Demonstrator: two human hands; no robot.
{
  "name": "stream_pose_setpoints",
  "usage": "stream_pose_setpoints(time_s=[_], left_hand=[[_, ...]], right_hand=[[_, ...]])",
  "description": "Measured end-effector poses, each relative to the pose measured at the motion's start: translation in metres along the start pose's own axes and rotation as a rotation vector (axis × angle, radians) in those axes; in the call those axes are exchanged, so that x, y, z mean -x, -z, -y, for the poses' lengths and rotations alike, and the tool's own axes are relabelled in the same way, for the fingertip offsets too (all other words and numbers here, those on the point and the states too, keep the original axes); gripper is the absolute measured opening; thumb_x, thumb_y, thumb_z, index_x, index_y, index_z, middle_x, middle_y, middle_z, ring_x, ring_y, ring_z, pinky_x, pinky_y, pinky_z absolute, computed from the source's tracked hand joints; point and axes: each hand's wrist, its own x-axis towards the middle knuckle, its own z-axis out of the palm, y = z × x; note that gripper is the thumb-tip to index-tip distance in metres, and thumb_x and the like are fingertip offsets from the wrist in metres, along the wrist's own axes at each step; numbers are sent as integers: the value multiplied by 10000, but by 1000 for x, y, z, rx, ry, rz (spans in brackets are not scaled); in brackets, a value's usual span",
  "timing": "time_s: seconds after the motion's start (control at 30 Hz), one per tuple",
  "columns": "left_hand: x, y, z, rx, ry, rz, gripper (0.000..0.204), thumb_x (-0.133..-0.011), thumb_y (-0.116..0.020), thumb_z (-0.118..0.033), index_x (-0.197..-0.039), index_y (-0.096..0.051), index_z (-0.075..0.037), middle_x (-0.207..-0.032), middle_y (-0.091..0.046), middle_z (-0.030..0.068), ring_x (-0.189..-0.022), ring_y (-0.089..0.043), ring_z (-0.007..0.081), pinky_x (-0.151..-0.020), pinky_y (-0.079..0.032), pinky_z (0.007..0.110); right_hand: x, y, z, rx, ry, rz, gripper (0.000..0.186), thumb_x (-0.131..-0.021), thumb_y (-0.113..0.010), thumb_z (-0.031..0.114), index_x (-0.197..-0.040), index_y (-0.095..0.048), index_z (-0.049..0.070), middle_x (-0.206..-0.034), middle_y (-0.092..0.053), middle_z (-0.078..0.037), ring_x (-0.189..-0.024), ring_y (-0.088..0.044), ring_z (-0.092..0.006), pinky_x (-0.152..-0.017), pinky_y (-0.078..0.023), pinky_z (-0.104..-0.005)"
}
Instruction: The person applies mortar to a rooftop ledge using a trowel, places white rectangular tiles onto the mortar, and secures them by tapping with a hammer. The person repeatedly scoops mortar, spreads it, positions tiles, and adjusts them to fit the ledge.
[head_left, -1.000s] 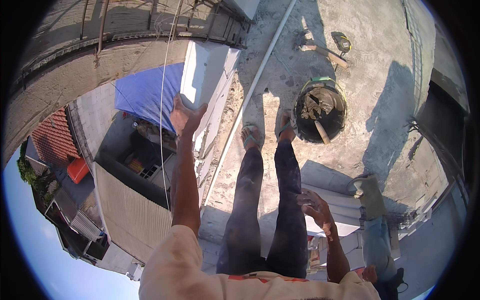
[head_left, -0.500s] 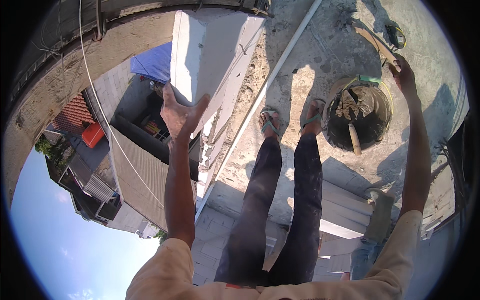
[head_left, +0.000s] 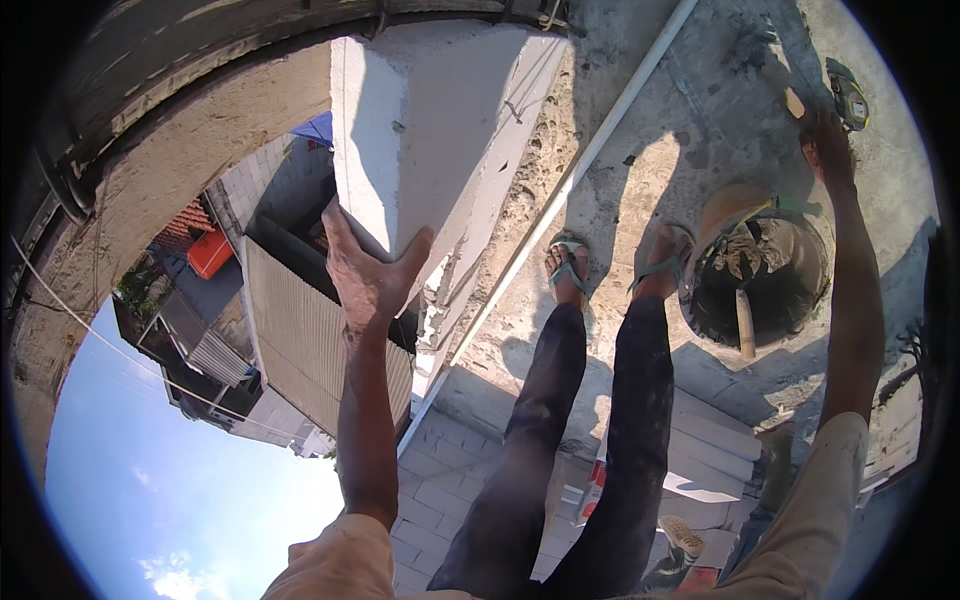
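Note:
My left hand (head_left: 372, 275) grips the lower end of a long white block (head_left: 452, 110) beside the ledge, thumb and fingers spread around it. My right hand (head_left: 828, 145) reaches to the wooden handle (head_left: 785, 92) of a tool lying on the concrete; whether its fingers close on it is unclear. A tape measure (head_left: 848, 95) lies just beside that hand. A black bucket (head_left: 720, 300) holds grey mortar and a wooden-handled tool (head_left: 745, 325), near my sandalled feet.
A white pipe (head_left: 610, 135) runs along the concrete roof (head_left: 680, 180). To the left are a drop to corrugated roofing (head_left: 310, 340), a red tank (head_left: 210, 252) and a hanging wire. White panels (head_left: 700, 450) and a co-worker's leg (head_left: 770, 480) are at lower right.
My right hand has come up from beside my leg to the tool handle. My left hand stays on the block. The view has turned, shifting the bucket and feet rightward.

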Motion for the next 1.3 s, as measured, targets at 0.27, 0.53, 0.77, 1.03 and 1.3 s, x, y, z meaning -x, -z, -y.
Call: stream_pose_setpoints(time_s=[0.27, 0.53, 0.77, 1.03, 1.3], left_hand=[[-2, 8, 3, -78, -137, -6, 1024, -776, -874, -365, -1507, -312, 81, -1352, -527, 292, -1206, -593, 466, -1030, -495, 512], [4, -12, 13, -101, -233, -69, 1101, -784, -863, -341, -1587, -226, 60, -1418, -446, 280, -1360, -452, 467, -1131, -373, 594], [17, 8, 8, 6, -356, -207, 1097, -789, -872, -251, -1634, -211, -22, -1559, -378, 269, -1438, -405, 430, -1200, -294, 575], [41, 14, 62, 305, -443, -65, 753, -857, -786, -60, -1554, -514, -150, -1605, -421, 180, -1441, -436, 409, -1178, -397, 501], [41, -10, 59, 255, -466, -140, 760, -837, -804, -47, -1545, -531, -98, -1558, -456, 264, -1446, -448, 432, -1168, -407, 502]], right_hand=[[46, 186, 139, -1152, -410, 410, 370, -991, -647, 247, -1271, -560, 21, -1079, -629, -104, -970, -607, -228, -875, -502, -417], [163, 334, 368, -872, -212, 186, 454, -1054, -548, 383, -1243, -583, -28, -980, -678, -246, -877, -685, -403, -804, -513, -486], [246, 272, 509, -915, -563, 48, 430, -1077, -547, 331, -1313, -555, -28, -806, -643, -89, -712, -660, -173, -624, -537, -345], [285, 290, 600, -1588, -854, 175, 801, -920, -696, 102, -1585, -280, -60, -807, -630, -108, -486, -584, -150, -446, -508, -310], [258, 228, 694, -1820, -1071, 83, 887, -871, -694, -43, -1637, -250, 4, -849, -638, -116, -567, -630, -176, -470, -540, -342]])
